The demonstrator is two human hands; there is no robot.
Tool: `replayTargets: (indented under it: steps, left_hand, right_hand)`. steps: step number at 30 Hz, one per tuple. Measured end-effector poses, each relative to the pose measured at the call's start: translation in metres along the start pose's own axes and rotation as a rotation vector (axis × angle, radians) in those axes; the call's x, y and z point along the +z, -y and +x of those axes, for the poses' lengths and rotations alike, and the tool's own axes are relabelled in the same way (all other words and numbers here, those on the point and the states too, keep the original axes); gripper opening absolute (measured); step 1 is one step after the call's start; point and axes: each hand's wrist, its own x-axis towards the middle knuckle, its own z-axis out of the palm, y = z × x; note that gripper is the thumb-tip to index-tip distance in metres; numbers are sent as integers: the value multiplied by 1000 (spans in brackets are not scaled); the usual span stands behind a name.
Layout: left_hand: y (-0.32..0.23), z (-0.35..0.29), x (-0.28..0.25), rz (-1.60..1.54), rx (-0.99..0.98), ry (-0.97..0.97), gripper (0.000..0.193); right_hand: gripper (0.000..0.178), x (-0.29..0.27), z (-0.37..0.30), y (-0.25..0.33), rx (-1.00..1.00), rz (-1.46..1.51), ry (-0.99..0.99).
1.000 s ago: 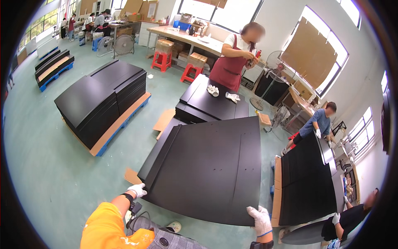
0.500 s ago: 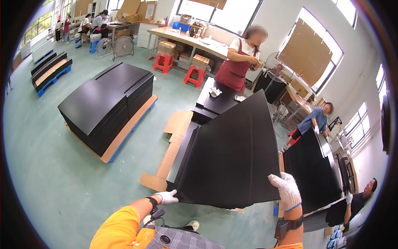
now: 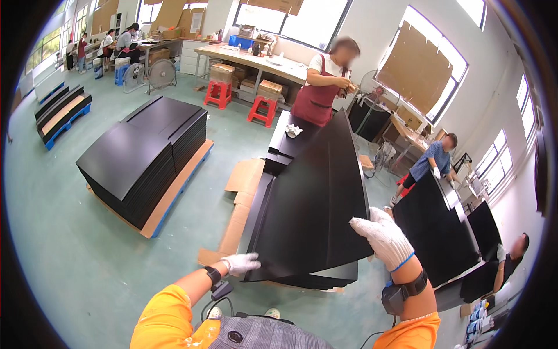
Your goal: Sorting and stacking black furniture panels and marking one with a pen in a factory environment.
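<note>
A large, thin black panel (image 3: 314, 203) lies tilted over a stack of similar panels (image 3: 325, 278), its right side raised. My right hand (image 3: 388, 235), in a white knitted glove, grips the panel's right edge near the close corner, with the thumb over the top face. At the near left corner is my left hand (image 3: 241, 264), gloved too, its fingers stretched out and apart beside the panel's edge. Whether its fingertips touch the panel I cannot tell. Brown cardboard (image 3: 237, 203) sticks out under the stack's left side.
Another black panel stack (image 3: 142, 157) stands on a blue pallet at left. Across my stack a person in a red apron (image 3: 317, 96) handles something small, near a white glove (image 3: 293, 131). At right, two people work around further black panels (image 3: 430, 232).
The panel's right side has risen and shifted left with my right hand. My left hand's fingers have come off the near left corner and spread.
</note>
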Motion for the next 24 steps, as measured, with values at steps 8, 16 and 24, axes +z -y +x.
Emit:
replayTargets:
  steps: [8, 16, 24]
  left_hand:
    - [-180, -65, -125, -575, 253, 9, 75]
    - [-342, -77, -165, -592, 326, -8, 93]
    - [-343, -60, -194, -369, 171, -132, 53]
  right_hand:
    - [41, 12, 1, 16, 35, -38, 45]
    - [45, 8, 14, 26, -6, -132, 41]
    - [38, 26, 18, 57, -272, -415, 207]
